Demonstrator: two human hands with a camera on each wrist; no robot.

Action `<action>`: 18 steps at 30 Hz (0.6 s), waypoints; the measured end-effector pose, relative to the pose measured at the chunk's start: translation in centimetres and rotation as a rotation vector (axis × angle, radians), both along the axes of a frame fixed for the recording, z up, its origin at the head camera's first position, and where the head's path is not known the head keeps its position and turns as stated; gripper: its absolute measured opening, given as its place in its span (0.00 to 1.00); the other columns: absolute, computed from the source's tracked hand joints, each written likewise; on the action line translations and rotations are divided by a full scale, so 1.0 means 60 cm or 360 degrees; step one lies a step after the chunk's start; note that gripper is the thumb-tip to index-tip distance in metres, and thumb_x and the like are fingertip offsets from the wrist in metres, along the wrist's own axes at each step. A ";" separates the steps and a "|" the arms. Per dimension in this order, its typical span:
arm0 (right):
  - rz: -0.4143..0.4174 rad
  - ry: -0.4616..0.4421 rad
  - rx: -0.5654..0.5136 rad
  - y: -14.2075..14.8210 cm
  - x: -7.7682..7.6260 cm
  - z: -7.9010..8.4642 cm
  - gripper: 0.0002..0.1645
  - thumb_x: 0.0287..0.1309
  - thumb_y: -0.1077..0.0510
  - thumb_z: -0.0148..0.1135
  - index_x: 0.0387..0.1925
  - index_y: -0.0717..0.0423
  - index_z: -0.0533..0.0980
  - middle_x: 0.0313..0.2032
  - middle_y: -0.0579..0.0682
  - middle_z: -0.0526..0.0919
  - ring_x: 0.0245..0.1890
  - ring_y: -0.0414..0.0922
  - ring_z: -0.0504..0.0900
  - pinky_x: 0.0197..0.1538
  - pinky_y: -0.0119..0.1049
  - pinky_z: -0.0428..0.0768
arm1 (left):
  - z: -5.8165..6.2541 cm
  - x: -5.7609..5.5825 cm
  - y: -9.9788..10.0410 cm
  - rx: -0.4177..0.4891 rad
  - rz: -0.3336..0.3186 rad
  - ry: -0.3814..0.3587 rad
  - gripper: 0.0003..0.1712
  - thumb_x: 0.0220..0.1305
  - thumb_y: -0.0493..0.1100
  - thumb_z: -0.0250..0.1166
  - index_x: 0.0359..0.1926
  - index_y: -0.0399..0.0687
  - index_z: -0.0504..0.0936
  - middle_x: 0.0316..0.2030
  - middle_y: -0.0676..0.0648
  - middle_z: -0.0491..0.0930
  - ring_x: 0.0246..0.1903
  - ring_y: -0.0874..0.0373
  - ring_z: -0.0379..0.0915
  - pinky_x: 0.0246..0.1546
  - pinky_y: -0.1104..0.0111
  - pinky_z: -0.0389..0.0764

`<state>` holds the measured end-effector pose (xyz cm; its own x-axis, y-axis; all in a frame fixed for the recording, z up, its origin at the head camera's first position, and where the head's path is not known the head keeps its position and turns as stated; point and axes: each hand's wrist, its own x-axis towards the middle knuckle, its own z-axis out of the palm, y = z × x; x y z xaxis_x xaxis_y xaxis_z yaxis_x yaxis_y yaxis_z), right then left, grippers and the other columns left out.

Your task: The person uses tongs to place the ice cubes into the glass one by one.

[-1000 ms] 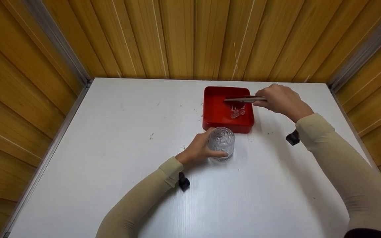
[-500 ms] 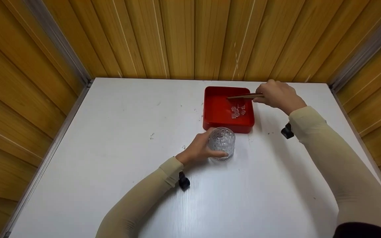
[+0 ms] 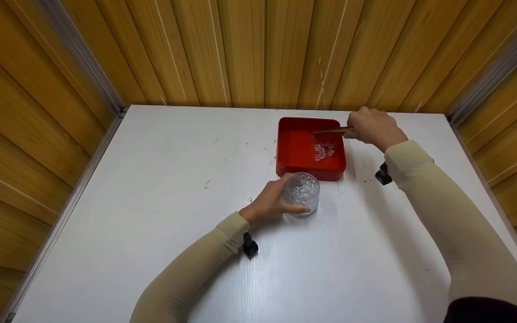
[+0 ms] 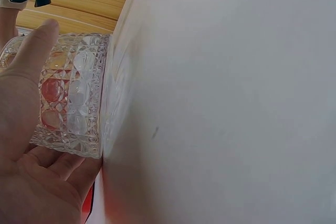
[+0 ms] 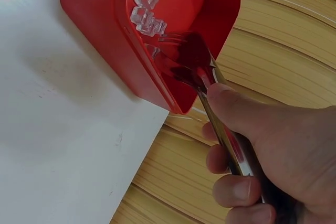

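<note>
My left hand (image 3: 269, 200) grips a clear, cut-pattern drinking glass (image 3: 304, 190), which stands upright on the white table. In the left wrist view the thumb lies along one side of the glass (image 4: 73, 95) and the fingers along the other. My right hand (image 3: 370, 127) holds a pair of metal serving tongs (image 3: 333, 130) over the right part of a red square box (image 3: 292, 150). Several clear ice cubes (image 5: 146, 1) lie in the box. In the right wrist view the tongs' parted ends (image 5: 191, 51), one pronged like a fork, reach inside close to the cubes.
The red box stands just behind the glass, toward the back right of the white table (image 3: 151, 215). Wood-patterned panels (image 3: 240, 54) rise along the back and both sides. Small marks (image 3: 207, 184) dot the tabletop.
My right wrist and forearm have shifted left, and the tongs have turned, their ends moving slightly right in the box. More cubes show now. The left hand and glass have stayed put.
</note>
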<state>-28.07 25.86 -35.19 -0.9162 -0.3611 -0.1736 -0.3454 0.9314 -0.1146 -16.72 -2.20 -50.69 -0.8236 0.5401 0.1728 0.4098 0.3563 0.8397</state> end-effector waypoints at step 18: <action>-0.0027 0.0121 0.0114 -0.029 -0.005 -0.004 0.16 0.63 0.56 0.72 0.46 0.66 0.84 0.34 0.61 0.85 0.27 0.54 0.80 0.29 0.47 0.84 | 0.002 -0.002 -0.003 0.0009 0.0007 0.0023 0.48 0.49 0.53 0.84 0.68 0.50 0.71 0.56 0.48 0.83 0.51 0.58 0.79 0.56 0.68 0.78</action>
<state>-28.36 24.10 -35.44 -0.9335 -0.3349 -0.1283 -0.3350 0.9420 -0.0218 -16.86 -2.36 -50.58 -0.8234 0.5356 0.1874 0.4202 0.3536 0.8357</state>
